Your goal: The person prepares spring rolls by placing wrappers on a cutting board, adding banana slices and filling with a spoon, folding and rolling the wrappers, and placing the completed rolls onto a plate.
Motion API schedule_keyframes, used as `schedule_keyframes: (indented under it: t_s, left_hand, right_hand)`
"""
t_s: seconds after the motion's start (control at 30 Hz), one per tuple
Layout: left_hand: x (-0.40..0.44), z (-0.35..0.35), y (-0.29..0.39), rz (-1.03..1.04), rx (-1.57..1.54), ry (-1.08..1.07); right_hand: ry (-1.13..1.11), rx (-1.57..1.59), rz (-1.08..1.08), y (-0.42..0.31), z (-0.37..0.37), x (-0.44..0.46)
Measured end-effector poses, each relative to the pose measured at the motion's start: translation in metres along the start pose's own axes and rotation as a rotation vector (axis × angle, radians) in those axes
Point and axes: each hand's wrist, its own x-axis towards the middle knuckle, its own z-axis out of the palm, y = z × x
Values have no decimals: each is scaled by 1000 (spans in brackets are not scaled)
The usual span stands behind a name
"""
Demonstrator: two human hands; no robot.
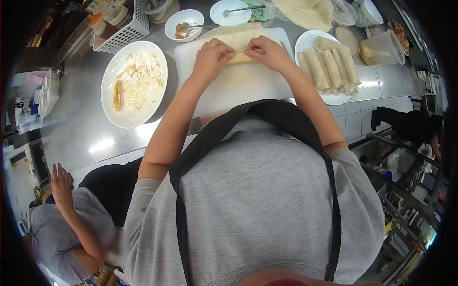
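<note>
Wrapper found lying on the far half of the cutting board. Left hand and right hand each pinch its near edge, fingertips narrowed, apparently keeping the fold even. Rolls right of board, oval dish left, presumably for easy reach.

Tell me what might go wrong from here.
The thin, pale, flat wrapper might tear where the left hand and right hand pinch its near edge.

The pale, cylindrical rolls might shift or slide, as they lie heaped on the white, round plate.

The spoon handle jutting from the small white bowl might get knocked by the left arm.
</note>
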Motion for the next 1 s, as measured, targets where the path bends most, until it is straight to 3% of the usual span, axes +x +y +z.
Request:
schedule_keyframes:
  t_s: [0.03, 0.1, 0.2, 0.4, 0.47, 0.5, 0.57, 0.7, 0.77, 0.8, 0.87, 1.0]
  left_hand:
    - [2, -1, 3, -1, 1, 1]
    - [6, -1, 9, 304, 85, 57]
    - [0, 3, 13, 373, 241, -73]
    - [0, 5, 19, 341, 172, -72]
    - [0, 9, 16, 307, 108, -76]
    - [1, 9, 14, 266, 47, -76]
    - [2, 7, 9, 290, 25, -93]
    - [2, 6, 7, 365, -21, -118]
    - [-1, 7, 10, 362, -11, -135]
    - [-2, 7, 11, 357, -1, -150]
    - [-6, 8, 13, 379, 10, -136]
    - [-10, 11, 16, 426, 64, -100]
  right_hand:
    - [-2, -21, 10, -1, -1, 2]
    - [-1, -42, 24, 0, -3, 0]
    - [162, -270, -147, 7, -18, -19]
    - [9, -358, -14, 9, -42, -45]
    - [117, -248, 151, -3, -37, -44]
    - [120, -246, 151, -3, -34, -45]
    - [336, -224, 141, 0, -25, -49]
    - [373, -134, 186, -6, -14, -59]
    - [355, 390, 453, -10, -8, -67]
    - [358, 391, 452, -14, -5, -71]
    - [431, 910, 496, -23, 3, -78]
    - [460, 911, 343, -21, 18, -80]
